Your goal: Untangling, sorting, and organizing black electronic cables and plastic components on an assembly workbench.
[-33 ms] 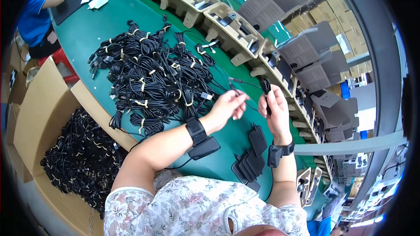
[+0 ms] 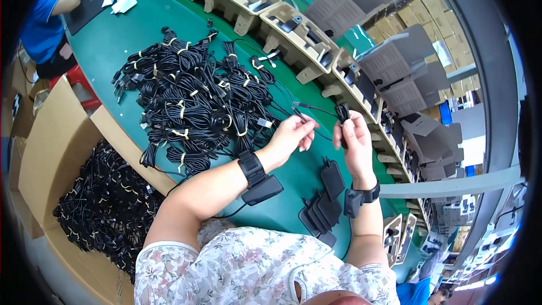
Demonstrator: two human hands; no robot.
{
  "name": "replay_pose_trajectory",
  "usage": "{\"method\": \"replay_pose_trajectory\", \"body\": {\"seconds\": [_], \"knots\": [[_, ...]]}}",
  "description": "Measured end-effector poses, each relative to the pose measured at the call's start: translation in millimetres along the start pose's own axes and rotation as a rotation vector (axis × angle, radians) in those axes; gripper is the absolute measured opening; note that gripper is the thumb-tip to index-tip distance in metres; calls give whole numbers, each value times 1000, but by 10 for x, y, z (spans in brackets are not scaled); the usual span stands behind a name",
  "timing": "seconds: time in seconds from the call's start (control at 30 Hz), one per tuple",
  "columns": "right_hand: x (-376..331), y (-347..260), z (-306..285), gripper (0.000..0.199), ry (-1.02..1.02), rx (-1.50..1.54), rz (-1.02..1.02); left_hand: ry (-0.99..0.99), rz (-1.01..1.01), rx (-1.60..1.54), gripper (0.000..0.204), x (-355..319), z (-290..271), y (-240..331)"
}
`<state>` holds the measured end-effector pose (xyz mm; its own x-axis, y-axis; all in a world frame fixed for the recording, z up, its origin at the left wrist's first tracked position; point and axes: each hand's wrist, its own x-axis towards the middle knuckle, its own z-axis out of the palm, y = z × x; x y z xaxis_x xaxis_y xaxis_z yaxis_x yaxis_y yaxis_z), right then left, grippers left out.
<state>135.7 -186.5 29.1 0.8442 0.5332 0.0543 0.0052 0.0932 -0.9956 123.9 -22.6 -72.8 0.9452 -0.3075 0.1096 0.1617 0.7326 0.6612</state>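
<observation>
My right hand (image 2: 354, 135) is closed round a folded bundle of black cable (image 2: 342, 112), its loops standing up above the fingers. Left of it, my left hand (image 2: 292, 138) pinches a thin black cable end (image 2: 300, 114) between thumb and fingertips. Another cable end with a grey plug (image 2: 304, 105) sticks out just above those fingertips, its lead running to the bundle. A large heap of tied black cables (image 2: 197, 96) lies on the green table to the left of my hands. Several flat black rectangular devices (image 2: 323, 212) lie near my body, below my right hand.
An open cardboard box (image 2: 51, 152) full of tied cables stands at the left by the table (image 2: 152, 5). Moulded tan trays (image 2: 293, 31) with black parts line the far side. Open grey boxes (image 2: 389, 70) stand behind them. A person in blue (image 2: 42, 22) sits at far left.
My left hand has shifted very slightly left, with the pinched cable end showing more clearly. The cable bundle in my right hand has turned a little.
</observation>
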Motion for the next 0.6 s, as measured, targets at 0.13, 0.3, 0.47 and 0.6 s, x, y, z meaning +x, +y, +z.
{"method": "replay_pose_trajectory", "body": {"seconds": [0.13,0.3,0.47,0.6], "knots": [[-144,119,115,24,43,-987,-548,-75,-68,176,33,-30,216,-120],[-159,53,95,36,104,-1314,-224,-139,16,212,32,-17,189,-364],[282,-335,-393,32,583,-1355,-542,9,82,511,30,-88,117,-304],[689,-547,-995,33,650,-1321,-362,-20,45,557,30,-81,111,-309]]}}
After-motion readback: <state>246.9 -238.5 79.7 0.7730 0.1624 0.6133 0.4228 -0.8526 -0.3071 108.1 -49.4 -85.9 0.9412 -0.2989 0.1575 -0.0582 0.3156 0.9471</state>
